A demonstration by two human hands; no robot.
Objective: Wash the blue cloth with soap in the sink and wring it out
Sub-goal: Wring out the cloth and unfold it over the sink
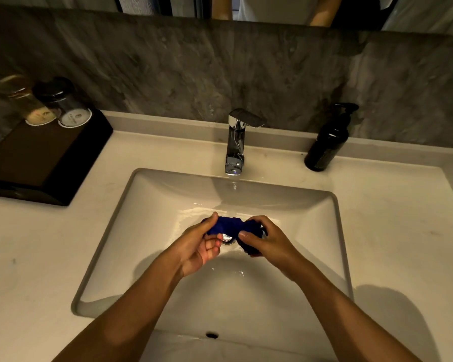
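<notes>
The blue cloth [232,226] is bunched into a twisted roll and held over the middle of the white sink [147,231], just above the drain [228,239]. My left hand [202,244] grips its left end between thumb and fingers. Wrapped around the right end is my right hand [268,239], and part of the cloth hangs below that palm. A chrome tap [236,145] stands behind the basin; I cannot tell whether water is running. The dark soap pump bottle [327,142] stands on the counter to the right of the tap.
A dark box [37,163] sits on the counter at the far left with two upturned glasses [47,103] on paper coasters. A grey stone wall rises behind the counter, and a mirror strip runs along the top edge.
</notes>
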